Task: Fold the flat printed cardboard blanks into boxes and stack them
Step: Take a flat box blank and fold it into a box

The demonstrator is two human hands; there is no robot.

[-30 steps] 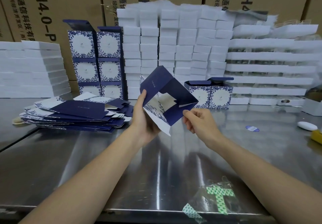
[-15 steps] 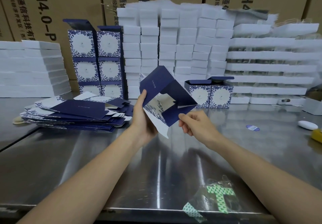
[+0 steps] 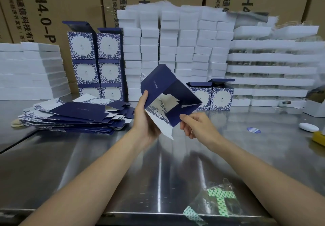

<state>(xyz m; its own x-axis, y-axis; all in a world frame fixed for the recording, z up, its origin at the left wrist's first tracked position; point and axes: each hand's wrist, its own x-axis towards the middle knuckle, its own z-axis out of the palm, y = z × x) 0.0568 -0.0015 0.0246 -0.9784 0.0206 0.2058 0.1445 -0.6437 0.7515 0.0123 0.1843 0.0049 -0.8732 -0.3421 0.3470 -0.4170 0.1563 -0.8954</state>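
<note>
A navy and white printed box blank [image 3: 158,83], opened into a tube with its end flaps loose, is held above the steel table [image 3: 88,164]. My left hand [image 3: 146,120] grips its left wall, thumb on the navy panel. My right hand [image 3: 195,125] pinches the lower navy flap at its right edge. A pile of flat blanks [image 3: 77,116] lies on the table to the left. Folded boxes [image 3: 95,62] stand stacked at the back left, and two more folded boxes [image 3: 212,96] sit behind the held one.
White foam blocks [image 3: 175,50] are stacked along the back, with more white foam slabs [image 3: 31,71] at left and white trays [image 3: 270,71] at right. A clear bag with green print [image 3: 216,203] lies near the front edge. A white oval object [image 3: 308,127] and a blue sticker [image 3: 253,130] lie at right.
My right hand has shifted slightly left and down along the lower flap, pushing it inward. The left hand and the box have barely moved.
</note>
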